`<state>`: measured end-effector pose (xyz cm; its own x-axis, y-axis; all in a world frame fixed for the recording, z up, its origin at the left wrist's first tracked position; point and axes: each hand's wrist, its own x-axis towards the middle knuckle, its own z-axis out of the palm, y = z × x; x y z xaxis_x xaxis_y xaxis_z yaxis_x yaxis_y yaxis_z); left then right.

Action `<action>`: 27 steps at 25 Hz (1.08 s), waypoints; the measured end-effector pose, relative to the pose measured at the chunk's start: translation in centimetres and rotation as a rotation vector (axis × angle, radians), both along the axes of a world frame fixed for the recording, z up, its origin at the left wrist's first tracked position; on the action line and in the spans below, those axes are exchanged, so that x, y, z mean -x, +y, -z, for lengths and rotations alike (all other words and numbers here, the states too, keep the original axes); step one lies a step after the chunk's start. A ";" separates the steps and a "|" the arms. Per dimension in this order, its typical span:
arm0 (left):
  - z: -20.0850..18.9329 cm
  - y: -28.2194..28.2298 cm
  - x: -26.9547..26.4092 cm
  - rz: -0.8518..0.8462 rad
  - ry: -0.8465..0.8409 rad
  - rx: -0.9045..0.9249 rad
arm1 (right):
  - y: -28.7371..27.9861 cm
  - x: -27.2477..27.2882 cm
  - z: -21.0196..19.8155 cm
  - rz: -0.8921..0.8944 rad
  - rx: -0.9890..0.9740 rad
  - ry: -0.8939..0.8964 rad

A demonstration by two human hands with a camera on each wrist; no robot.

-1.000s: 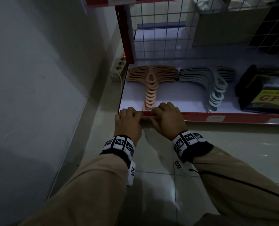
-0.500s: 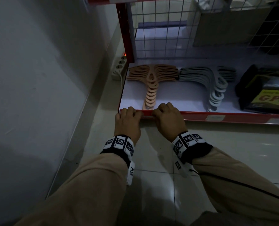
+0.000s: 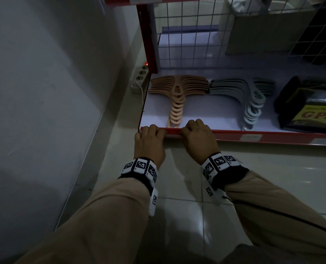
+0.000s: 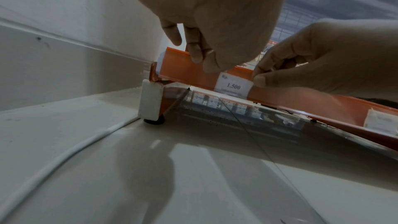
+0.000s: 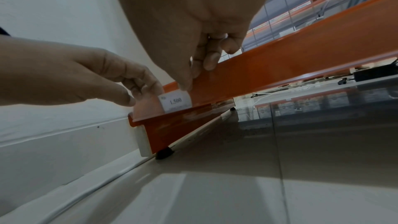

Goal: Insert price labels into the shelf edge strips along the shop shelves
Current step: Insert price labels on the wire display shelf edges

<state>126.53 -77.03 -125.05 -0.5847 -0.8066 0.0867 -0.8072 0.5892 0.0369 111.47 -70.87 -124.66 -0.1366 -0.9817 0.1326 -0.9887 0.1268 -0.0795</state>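
A red shelf edge strip [image 3: 234, 134] runs along the front of the bottom shelf. A white price label [image 4: 233, 84] printed "1.500" sits in the strip near its left end, also seen in the right wrist view [image 5: 175, 101]. My left hand [image 3: 150, 138] grips the strip just left of the label, fingers curled over the top edge. My right hand [image 3: 196, 136] is just right of it, fingers hooked over the strip and thumb pinching the label's right edge. In the head view the hands hide most of the label.
Two more labels [image 3: 250, 137] sit in the strip to the right. On the shelf lie peach hangers [image 3: 177, 96], grey hangers [image 3: 249, 100] and a black packet [image 3: 310, 111]. A wire grid [image 3: 196, 35] backs the shelf. A wall [image 3: 44, 92] and a power strip [image 3: 140, 79] are at the left.
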 end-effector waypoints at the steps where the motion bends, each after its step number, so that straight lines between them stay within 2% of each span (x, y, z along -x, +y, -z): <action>1: 0.0 0.0 0.0 -0.004 0.018 -0.008 | 0.0 0.0 0.0 -0.001 0.004 0.001; 10: 0.3 0.2 -0.2 0.009 0.001 0.003 | 0.5 0.3 0.4 -0.022 0.083 -0.027; 20: 0.5 0.8 -1.0 0.039 0.134 -0.021 | 2.0 1.5 0.6 -0.016 0.203 -0.091; 27: -1.9 0.8 -1.2 0.062 0.012 -0.053 | 3.4 2.9 -0.1 0.037 0.185 -0.110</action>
